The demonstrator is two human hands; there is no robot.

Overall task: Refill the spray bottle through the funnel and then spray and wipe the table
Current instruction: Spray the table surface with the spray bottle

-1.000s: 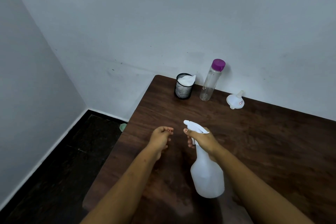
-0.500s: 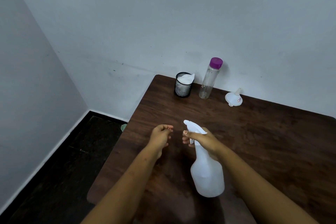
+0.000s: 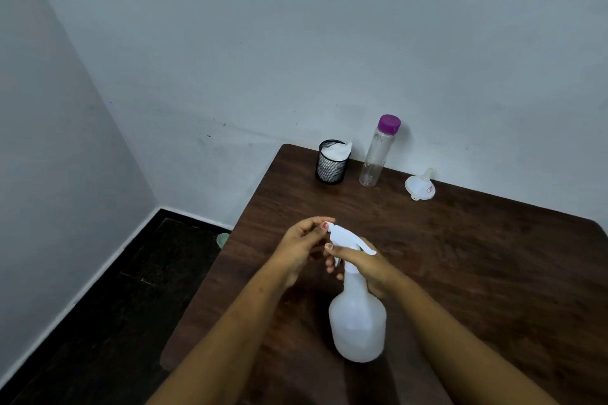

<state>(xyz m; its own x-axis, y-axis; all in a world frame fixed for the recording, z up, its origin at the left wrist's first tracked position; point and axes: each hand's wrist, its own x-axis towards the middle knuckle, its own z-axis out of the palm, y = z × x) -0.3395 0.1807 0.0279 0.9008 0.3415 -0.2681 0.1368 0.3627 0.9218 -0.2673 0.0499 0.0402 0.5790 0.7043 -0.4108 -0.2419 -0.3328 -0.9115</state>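
While curled round sprayer [image 3: 357,322] — right hand [image 3: 368,268]

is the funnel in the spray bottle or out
Out. The funnel sits on the far side of the table, apart from the spray bottle, whose trigger head is on its neck.

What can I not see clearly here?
Head view only.
Neck of the spray bottle: wrapped by the right hand.
Its nozzle tip: covered by the left hand pinching it.
Label on the funnel: too small to read.
On the floor, a green object: mostly behind the table edge.
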